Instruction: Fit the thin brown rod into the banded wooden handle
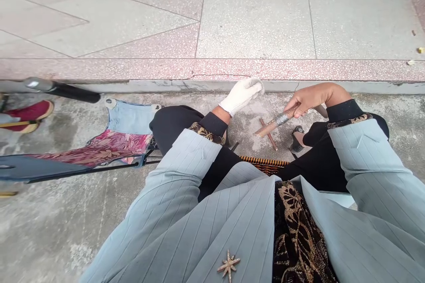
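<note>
My right hand (314, 99) is bare and closed around the upper end of a brown wooden stick (264, 130). Silvery wire (282, 119) is wound around the stick just below my fingers. To the left, my left hand (243, 96) wears a white glove. Its fingers are pinched together at a thin pale strand, very faint, between the glove and the stick. A thinner reddish stick (272, 141) shows behind the held one, crossing it in view; I cannot tell whether they touch.
A raised tiled step (252, 26) lies ahead, with concrete ground below its edge. On the left stands a folding chair (129, 117) with patterned fabric, and a red shoe (31, 112) beyond it. Between my knees shows a woven seat edge (262, 163).
</note>
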Motion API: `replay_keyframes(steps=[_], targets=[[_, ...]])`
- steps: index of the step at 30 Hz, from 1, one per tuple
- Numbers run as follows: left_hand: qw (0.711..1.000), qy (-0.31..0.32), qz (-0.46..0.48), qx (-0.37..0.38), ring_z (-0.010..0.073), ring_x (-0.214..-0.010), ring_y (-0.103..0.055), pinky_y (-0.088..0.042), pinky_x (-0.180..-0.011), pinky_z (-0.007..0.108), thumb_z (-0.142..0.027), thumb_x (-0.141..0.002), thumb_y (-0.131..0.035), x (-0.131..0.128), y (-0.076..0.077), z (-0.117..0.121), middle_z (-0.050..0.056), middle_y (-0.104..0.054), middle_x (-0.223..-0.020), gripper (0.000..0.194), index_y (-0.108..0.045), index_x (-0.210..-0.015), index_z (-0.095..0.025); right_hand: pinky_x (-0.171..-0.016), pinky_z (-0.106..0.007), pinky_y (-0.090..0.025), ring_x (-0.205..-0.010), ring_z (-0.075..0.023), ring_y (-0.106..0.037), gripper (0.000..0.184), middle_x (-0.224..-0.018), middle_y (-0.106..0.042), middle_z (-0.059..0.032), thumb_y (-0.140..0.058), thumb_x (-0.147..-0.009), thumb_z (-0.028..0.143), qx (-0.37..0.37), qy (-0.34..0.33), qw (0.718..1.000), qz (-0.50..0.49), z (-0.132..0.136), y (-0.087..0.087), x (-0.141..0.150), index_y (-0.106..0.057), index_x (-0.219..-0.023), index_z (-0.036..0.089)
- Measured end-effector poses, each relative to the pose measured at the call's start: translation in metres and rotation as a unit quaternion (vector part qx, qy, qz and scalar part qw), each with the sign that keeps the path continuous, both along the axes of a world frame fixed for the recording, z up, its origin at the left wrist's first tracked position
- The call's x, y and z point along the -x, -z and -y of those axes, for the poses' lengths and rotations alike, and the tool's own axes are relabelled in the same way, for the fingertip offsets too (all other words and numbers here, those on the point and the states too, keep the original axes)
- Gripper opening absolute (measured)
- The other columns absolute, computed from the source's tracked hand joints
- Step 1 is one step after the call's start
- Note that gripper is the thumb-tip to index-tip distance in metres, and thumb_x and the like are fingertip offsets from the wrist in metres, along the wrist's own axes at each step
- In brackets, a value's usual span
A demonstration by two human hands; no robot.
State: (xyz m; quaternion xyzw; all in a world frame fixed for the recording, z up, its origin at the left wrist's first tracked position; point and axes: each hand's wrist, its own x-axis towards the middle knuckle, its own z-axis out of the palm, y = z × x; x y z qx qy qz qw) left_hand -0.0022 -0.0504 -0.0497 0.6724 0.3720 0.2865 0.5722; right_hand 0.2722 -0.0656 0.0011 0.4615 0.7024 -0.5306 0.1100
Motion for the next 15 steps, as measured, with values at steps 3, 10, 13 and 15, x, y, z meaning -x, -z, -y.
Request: replay_keyframes(steps=[3, 10, 13, 15], targets=[[0.999, -0.013, -0.003, 0.040, 0.0085, -0.053, -0.040, -0.032, -0.051, 0.022, -0.030, -0.094, -0.057, -0.003, 0.001, 0.002, -0.003, -0.047, -0.058, 0.023, -0.061, -0.076, -0.016, -0.068, -0.035, -0.055, -0.081, -0.0224, -0.065, 0.045, -0.085, -0.071, 0.0002, -0.086, -0.074, 0.062, -0.065, 0.083, 0.990, -0.098, 0.003, -0.016, -0.009, -0.076, -0.104, 0.031], [0.978, 0.173, 0.024, 0.114, 0.0075, -0.055, -0.046, -0.037, -0.052, 0.021, -0.039, -0.093, -0.065, -0.008, -0.004, 0.023, 0.001, -0.059, -0.071, 0.025, -0.066, -0.085, -0.015, -0.071, -0.035, -0.049, -0.076, -0.0179, -0.059, 0.030, -0.085, -0.067, -0.0055, -0.072, -0.088, 0.052, -0.263, 0.446, 0.834, -0.192, -0.006, -0.015, -0.015, -0.065, -0.092, 0.024], [0.972, 0.219, 0.021, 0.082, 0.0078, -0.055, -0.044, -0.035, -0.054, 0.023, -0.046, -0.093, -0.065, -0.005, -0.001, 0.022, 0.001, -0.059, -0.072, 0.032, -0.069, -0.087, -0.015, -0.080, -0.041, -0.051, -0.093, -0.0291, -0.067, 0.030, -0.085, -0.070, -0.0102, -0.072, -0.091, 0.048, -0.276, 0.372, 0.885, 0.056, -0.011, -0.005, -0.010, -0.073, -0.100, 0.020], [0.975, 0.215, 0.006, 0.049, 0.0081, -0.056, -0.044, -0.035, -0.055, 0.023, -0.050, -0.093, -0.063, -0.003, -0.002, 0.019, 0.000, -0.058, -0.070, 0.036, -0.069, -0.087, -0.015, -0.084, -0.042, -0.052, -0.100, -0.0330, -0.068, 0.028, -0.087, -0.072, -0.0119, -0.076, -0.089, 0.045, -0.258, 0.254, 0.922, 0.139, -0.011, 0.000, -0.005, -0.077, -0.101, 0.019]])
